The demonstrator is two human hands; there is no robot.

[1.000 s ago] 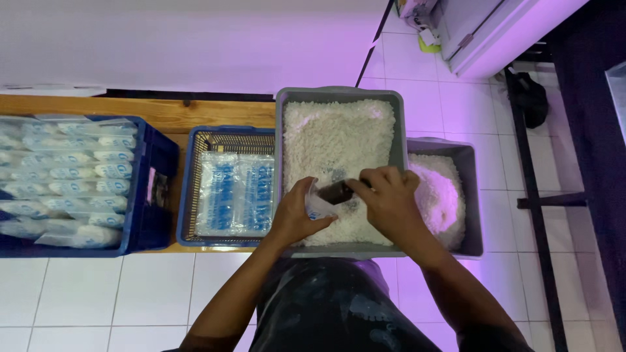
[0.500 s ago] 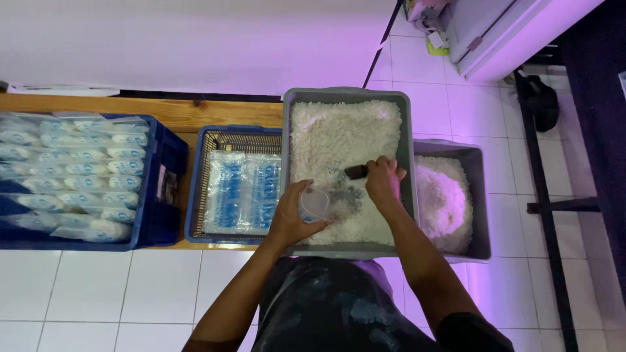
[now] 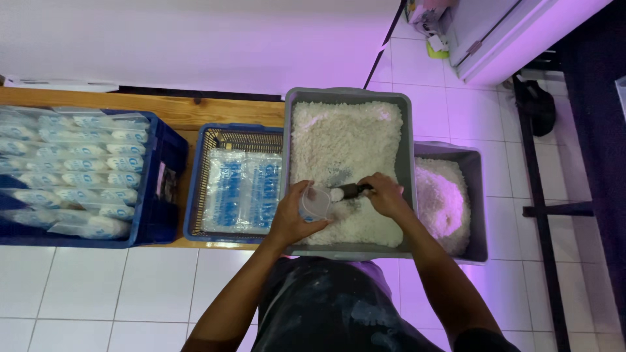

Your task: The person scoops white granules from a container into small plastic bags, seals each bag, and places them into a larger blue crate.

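Note:
My left hand [image 3: 291,218] grips a small clear plastic bag [image 3: 316,202], held open over the near part of a grey tub [image 3: 348,96] full of coarse white grains [image 3: 342,143]. In my right hand [image 3: 385,195] is a dark scoop [image 3: 349,192], its tip of white grains at the bag's mouth. Both hands hover just above the grains near the tub's front edge.
A second grey tub [image 3: 475,195] with white grains sits lower on the right. To the left, a blue basket [image 3: 199,182] holds flat clear bags and a blue crate [image 3: 166,163] holds filled packets, both on a wooden bench [image 3: 195,111]. White tiled floor all around.
My right hand went out over the grains with the scoop, then came back to the bag's mouth. The left hand has kept the bag in about the same place.

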